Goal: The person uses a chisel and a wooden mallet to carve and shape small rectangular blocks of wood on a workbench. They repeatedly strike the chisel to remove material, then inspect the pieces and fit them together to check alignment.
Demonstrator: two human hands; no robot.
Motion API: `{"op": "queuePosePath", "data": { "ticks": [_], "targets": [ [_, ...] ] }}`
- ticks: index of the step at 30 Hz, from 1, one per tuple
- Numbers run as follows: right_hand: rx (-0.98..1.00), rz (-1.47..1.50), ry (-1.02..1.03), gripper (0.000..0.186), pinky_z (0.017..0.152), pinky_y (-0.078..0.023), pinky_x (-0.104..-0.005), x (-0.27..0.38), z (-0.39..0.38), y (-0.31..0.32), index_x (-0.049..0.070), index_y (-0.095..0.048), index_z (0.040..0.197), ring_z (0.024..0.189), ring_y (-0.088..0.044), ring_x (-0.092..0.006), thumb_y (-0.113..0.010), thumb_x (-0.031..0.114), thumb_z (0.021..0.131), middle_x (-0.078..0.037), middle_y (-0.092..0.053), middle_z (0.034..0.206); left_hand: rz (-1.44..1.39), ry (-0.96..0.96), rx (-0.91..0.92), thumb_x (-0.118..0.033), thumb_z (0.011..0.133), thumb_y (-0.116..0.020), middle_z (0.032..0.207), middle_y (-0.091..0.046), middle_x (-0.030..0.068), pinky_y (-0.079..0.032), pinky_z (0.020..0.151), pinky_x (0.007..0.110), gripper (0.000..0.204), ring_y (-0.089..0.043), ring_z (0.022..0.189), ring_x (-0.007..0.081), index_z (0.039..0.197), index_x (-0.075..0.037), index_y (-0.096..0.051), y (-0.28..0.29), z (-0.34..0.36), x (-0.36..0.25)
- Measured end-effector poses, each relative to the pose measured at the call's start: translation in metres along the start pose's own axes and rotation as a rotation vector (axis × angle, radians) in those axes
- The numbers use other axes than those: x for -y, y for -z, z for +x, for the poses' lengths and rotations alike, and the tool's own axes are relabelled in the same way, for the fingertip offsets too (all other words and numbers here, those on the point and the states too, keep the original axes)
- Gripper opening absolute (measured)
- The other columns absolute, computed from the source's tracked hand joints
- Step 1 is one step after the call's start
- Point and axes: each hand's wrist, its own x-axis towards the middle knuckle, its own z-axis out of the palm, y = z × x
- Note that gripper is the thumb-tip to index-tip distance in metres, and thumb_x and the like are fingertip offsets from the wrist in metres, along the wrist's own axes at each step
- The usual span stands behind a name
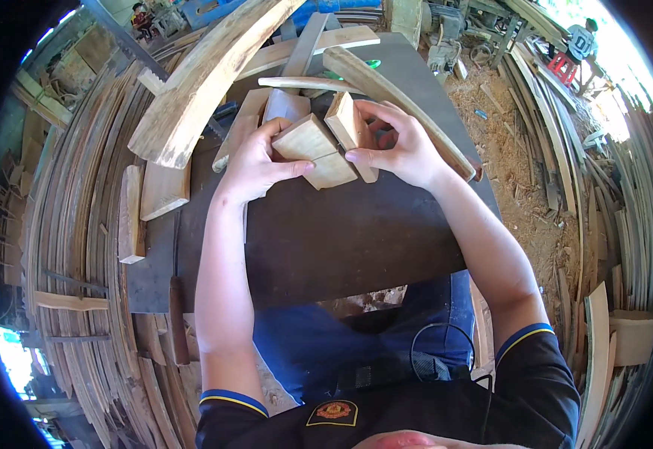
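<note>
Above a dark work table (341, 239), my left hand (255, 161) grips a pale wooden block (308, 141) from its left side. My right hand (401, 146) holds a second pale block (347, 123), tilted on edge, pressed against the first. A third light piece (332, 172) lies just under the two blocks, touching my right thumb. Both blocks meet in a corner between my hands.
Long curved wooden pieces (199, 75) (394, 93) lie across the table's far end, with smaller offcuts (163, 191) (130, 217) at its left edge. Stacked planks (72, 224) surround the left; sawdust-covered ground (521, 172) and more planks (633, 224) lie right.
</note>
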Motion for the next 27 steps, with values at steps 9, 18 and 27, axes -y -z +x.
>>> {"op": "queuePosePath", "data": {
  "ticks": [9,18,27],
  "targets": [
    [0.061,-0.015,-0.092,0.09,0.089,-0.056,-0.0333,-0.006,0.004,0.001,0.001,-0.058,0.144,0.1,-0.066,-0.0185,-0.095,0.04,0.072,-0.012,-0.067,0.124,0.132,-0.076,-0.061,-0.013,0.073,-0.095,0.112,-0.065,0.0044,-0.05,0.09,0.029,0.064,-0.062,0.102,0.0125,0.125,0.0,-0.06,-0.002,0.003,0.0],
    [0.144,0.15,-0.057,0.088,0.099,-0.054,-0.0356,-0.009,0.003,0.001,0.001,-0.051,0.15,0.11,-0.066,-0.0202,-0.093,0.027,0.076,-0.013,-0.064,0.133,-0.079,0.009,-0.024,-0.015,0.079,-0.091,0.117,-0.072,0.0087,-0.056,0.093,0.031,0.065,-0.068,0.105,0.0133,0.134,0.003,-0.06,-0.007,0.003,0.008],
    [0.222,0.333,-0.127,0.083,0.11,-0.048,-0.0395,-0.01,0.006,0.005,0.001,-0.049,0.151,0.124,-0.062,-0.0222,-0.089,0.015,0.079,-0.012,-0.061,0.141,-0.085,-0.008,0.013,-0.008,0.085,-0.085,0.117,-0.073,0.0051,-0.055,0.092,0.03,0.051,-0.068,0.105,0.0118,0.13,0.0,-0.062,-0.006,0.006,0.013]
  ]
}}
